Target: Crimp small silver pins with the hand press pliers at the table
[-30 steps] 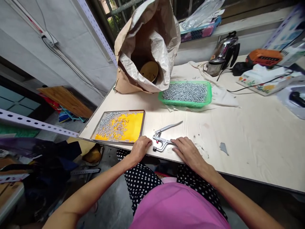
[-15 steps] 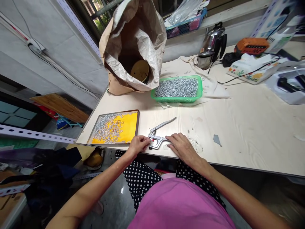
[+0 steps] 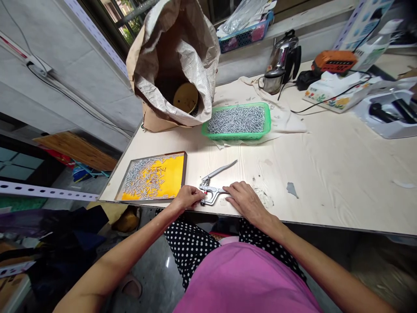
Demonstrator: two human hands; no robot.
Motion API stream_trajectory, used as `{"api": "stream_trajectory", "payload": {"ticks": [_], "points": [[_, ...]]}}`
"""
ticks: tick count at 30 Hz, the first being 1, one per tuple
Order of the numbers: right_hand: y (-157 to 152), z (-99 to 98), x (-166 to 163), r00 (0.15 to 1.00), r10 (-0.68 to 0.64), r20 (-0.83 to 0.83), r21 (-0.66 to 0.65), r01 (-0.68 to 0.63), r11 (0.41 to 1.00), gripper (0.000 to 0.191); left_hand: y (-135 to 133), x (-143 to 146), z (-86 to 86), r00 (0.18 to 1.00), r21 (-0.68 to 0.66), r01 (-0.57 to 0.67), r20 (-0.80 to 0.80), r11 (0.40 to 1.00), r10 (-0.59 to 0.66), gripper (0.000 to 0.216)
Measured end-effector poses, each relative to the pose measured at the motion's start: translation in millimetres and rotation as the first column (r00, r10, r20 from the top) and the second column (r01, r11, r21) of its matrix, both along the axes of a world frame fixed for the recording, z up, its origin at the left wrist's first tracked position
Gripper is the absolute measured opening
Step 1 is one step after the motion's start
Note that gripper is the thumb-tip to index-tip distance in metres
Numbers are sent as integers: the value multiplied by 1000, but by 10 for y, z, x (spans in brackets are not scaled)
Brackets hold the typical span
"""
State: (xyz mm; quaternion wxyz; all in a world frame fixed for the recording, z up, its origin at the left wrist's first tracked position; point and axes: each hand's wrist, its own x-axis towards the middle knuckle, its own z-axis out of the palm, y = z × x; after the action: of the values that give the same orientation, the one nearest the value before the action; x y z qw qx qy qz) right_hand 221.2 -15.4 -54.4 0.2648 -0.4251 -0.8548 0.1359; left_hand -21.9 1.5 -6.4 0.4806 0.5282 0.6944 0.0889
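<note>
Silver press pliers [image 3: 213, 182] lie near the front edge of the pale wooden table [image 3: 325, 182], handles spread. My left hand [image 3: 187, 198] has its fingers pinched together at the jaw end of the pliers; what it holds is too small to make out. My right hand [image 3: 246, 200] rests palm down on the lower handle, fingers lying flat. To the left a yellow tray [image 3: 172, 178] holds several small metal pieces.
A green basket [image 3: 236, 134] full of metal pieces stands behind the pliers, beside an open paper sack [image 3: 176, 65]. A metal kettle [image 3: 282, 56], an orange device [image 3: 335, 61], cables and a white tray [image 3: 387, 115] lie at the back right.
My left hand has closed in on the jaw of the pliers and pinched there. The view has shifted slightly right; my right hand stays on the handle.
</note>
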Motion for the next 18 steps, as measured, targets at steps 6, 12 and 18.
{"api": "stream_trajectory", "payload": {"ticks": [6,12,18], "points": [[12,-50,-17,999,-37,32,12,37,999,26,53,-1,26,999,-88,24,29,996,-22,35],[10,-54,-26,997,-44,70,13,44,999,30,56,17,69,997,-176,52,58,983,-43,37],[-15,37,17,997,-17,75,-54,22,998,25,-51,39,73,1000,-156,-8,26,988,12,39]]}}
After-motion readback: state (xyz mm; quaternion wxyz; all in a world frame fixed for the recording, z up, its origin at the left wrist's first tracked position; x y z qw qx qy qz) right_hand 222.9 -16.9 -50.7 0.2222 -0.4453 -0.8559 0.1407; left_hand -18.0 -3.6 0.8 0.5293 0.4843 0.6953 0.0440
